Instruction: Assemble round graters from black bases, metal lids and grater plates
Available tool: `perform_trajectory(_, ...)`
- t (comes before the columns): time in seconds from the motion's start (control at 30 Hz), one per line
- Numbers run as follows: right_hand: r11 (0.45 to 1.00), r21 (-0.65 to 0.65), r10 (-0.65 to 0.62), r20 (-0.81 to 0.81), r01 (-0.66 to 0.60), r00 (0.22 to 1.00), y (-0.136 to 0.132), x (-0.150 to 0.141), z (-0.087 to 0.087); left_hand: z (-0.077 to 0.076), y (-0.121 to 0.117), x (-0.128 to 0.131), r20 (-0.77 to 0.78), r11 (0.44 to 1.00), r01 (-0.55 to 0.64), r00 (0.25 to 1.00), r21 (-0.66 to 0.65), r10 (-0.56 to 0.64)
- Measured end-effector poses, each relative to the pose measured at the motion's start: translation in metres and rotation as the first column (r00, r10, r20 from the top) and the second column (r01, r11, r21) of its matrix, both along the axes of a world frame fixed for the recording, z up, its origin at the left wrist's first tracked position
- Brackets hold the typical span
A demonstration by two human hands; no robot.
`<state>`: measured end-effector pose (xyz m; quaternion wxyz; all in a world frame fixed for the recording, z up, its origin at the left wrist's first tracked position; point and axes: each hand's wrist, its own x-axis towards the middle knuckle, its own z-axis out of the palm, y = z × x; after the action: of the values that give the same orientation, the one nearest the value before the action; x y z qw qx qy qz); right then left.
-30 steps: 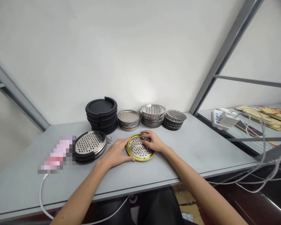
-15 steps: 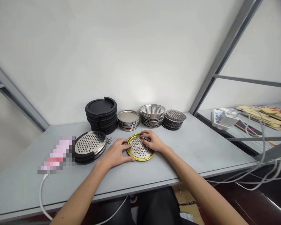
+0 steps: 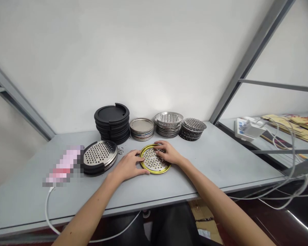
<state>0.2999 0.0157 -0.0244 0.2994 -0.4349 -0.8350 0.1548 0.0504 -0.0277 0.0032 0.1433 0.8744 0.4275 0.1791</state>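
A round grater plate (image 3: pixel 154 161) with a yellow-green ring (image 3: pixel 157 172) around it lies on the grey table. Its metal face is full of raised holes. My left hand (image 3: pixel 129 166) grips the plate's left rim, thumb at the near side and fingers at the far side. From the right, my right hand (image 3: pixel 169 153) holds the plate, fingertips pressing on its face and far rim. To the left rests a small pile of finished-looking graters (image 3: pixel 100 153) with black edging.
Along the wall stand a stack of black round holders (image 3: pixel 111 114), plain metal discs (image 3: pixel 142 125), silver grater plates (image 3: pixel 168 119) and darker grater plates (image 3: pixel 193 124). Small metal rings (image 3: pixel 120 150) lie left of my hand. A blurred pink object (image 3: pixel 65 164) has a white cable (image 3: pixel 46 208).
The view has shifted slightly. Both hands keep their places on the grater plate, with hardly any movement of the fingers.
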Motion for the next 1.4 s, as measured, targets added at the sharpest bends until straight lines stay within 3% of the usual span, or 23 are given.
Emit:
perform_trajectory(0.17, 1.0, 0.0, -0.004, -0.017, 0.004, 1.0, -0.002, 0.005, 0.003, 0.0, 0.0, 0.0, 0.004, 1.0, -0.007, 1.0, 0.018, 0.007)
perform_trajectory(0.47, 0.988, 0.028, -0.151, -0.045, 0.153, 0.987, -0.015, 0.023, 0.012, -0.006, 0.005, 0.003, 0.003, 0.986, 0.044, 0.999, 0.16, -0.045)
perform_trajectory(0.6, 0.988, 0.048, -0.145, -0.029, 0.146, 0.989, -0.023, 0.027, 0.009, -0.007, 0.002, 0.007, 0.022, 0.976, 0.061, 0.997, 0.207, -0.067)
perform_trajectory(0.77, 0.995, 0.053, -0.089, 0.029, 0.088, 0.996, -0.028, 0.024, 0.007, 0.003, -0.004, 0.009, 0.057, 0.964, 0.095, 0.992, 0.248, -0.112)
perform_trajectory(1.0, 0.99, 0.039, -0.135, 0.039, 0.133, 0.99, -0.025, 0.02, -0.001, 0.008, -0.005, 0.009, 0.095, 0.978, 0.044, 0.993, 0.205, -0.065)
perform_trajectory(1.2, 0.998, 0.069, -0.003, 0.111, -0.004, 0.994, -0.026, 0.017, 0.0, 0.004, -0.003, 0.013, 0.082, 0.983, 0.151, 0.984, 0.105, -0.16)
perform_trajectory(1.4, 0.997, 0.06, 0.051, 0.122, -0.058, 0.991, -0.028, 0.016, 0.005, -0.002, -0.001, 0.01, 0.046, 0.989, 0.136, 0.989, 0.054, -0.138)
